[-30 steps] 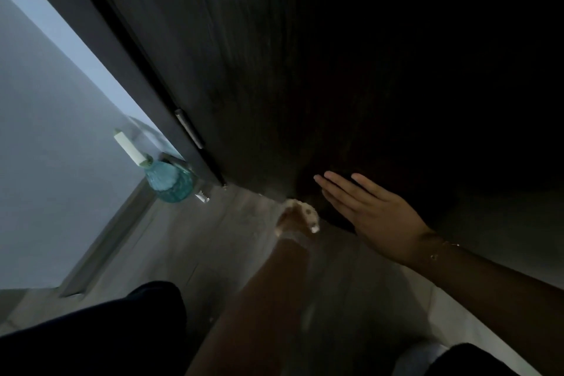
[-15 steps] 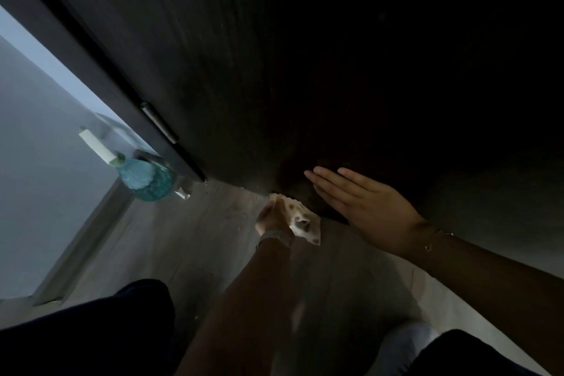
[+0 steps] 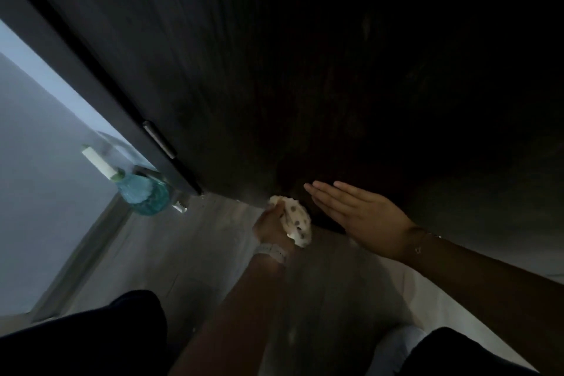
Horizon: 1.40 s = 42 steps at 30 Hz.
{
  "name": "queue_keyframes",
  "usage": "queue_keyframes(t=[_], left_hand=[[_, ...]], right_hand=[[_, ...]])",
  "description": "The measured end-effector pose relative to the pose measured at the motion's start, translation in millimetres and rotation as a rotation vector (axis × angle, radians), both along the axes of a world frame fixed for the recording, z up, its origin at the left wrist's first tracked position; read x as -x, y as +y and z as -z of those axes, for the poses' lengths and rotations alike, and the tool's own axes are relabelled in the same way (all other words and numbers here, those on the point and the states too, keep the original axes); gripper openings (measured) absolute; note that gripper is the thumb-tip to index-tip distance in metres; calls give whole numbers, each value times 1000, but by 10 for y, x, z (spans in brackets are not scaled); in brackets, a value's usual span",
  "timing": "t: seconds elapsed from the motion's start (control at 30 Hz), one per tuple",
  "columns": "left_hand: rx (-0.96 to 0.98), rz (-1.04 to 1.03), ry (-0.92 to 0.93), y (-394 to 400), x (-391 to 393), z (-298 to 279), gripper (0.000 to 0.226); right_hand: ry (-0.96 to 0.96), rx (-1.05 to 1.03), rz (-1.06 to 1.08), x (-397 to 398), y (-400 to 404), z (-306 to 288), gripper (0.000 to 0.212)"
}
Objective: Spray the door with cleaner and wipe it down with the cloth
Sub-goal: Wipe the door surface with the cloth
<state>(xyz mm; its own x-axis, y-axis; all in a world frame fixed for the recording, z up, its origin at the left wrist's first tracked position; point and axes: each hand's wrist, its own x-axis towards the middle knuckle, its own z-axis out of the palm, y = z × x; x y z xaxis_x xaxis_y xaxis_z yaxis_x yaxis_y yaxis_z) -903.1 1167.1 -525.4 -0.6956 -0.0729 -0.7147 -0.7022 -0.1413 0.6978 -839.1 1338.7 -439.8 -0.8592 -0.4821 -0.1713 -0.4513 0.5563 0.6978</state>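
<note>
A dark wooden door (image 3: 305,76) fills the upper view, seen from low down near its bottom edge. My left hand (image 3: 271,223) grips a bunched cream cloth with dark dots (image 3: 295,220) and holds it against the foot of the door. To its right, my right hand (image 3: 357,210) lies flat with straight fingers on the door's lower part. A spray bottle of blue cleaner (image 3: 143,192) with a white nozzle stands on the floor at the left, by the door frame.
A metal hinge (image 3: 159,139) sits on the door's left edge beside the grey frame (image 3: 61,49). A pale wall (image 3: 36,192) runs along the left. Grey floor (image 3: 189,253) lies below, and my dark-clothed knees (image 3: 91,342) are at the bottom.
My left hand with the cloth has shifted slightly along the bottom of the door. My right hand stays flat on the door. The view has swung a little.
</note>
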Motion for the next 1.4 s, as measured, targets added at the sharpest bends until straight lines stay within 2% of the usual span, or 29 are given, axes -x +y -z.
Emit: queue_keyframes(t=[0.07, 0.13, 0.23, 0.4, 0.57, 0.67, 0.73, 0.8, 0.93, 1.03, 1.2, 1.3, 1.4], left_hand=[[-5, -79, 18, -106, 76, -156, 29], [-50, -169, 19, -158, 132, -432, 5], [-112, -234, 83, -262, 192, -881, 14], [-173, -251, 260, -431, 260, -1652, 6], [-127, -224, 501, -511, 484, -2466, 14], [-133, -251, 644, -694, 669, -2965, 21], [-118, -237, 718, -804, 767, -3163, 20], [-104, -195, 693, -880, 839, -3125, 17], [-98, -194, 455, -966, 861, -2611, 12], [-7, -209, 459, -964, 817, -2409, 16], [53, -295, 667, -920, 827, -2787, 18], [32, -360, 864, -1027, 960, -3350, 20], [0, -357, 1056, -1145, 1095, -3939, 12]], right_hand=[[14, 56, -8, 4, -34, -101, 75], [71, 78, -24, 10, -125, -287, 75], [158, 101, -44, 7, -333, -646, 73], [330, 300, -56, 144, -451, -1532, 77], [425, 160, -106, 391, -394, -2439, 78], [520, 28, -127, 516, -471, -2820, 77], [581, 30, -135, 605, -556, -3006, 72], [602, 55, -136, 684, -628, -3116, 69], [616, -17, -140, 766, -635, -3091, 70], [636, -24, -154, 767, -620, -3087, 70], [632, -22, -170, 785, -602, -3067, 63], [622, -8, -160, 789, -596, -3063, 66], [616, 7, -151, 785, -601, -3069, 66]])
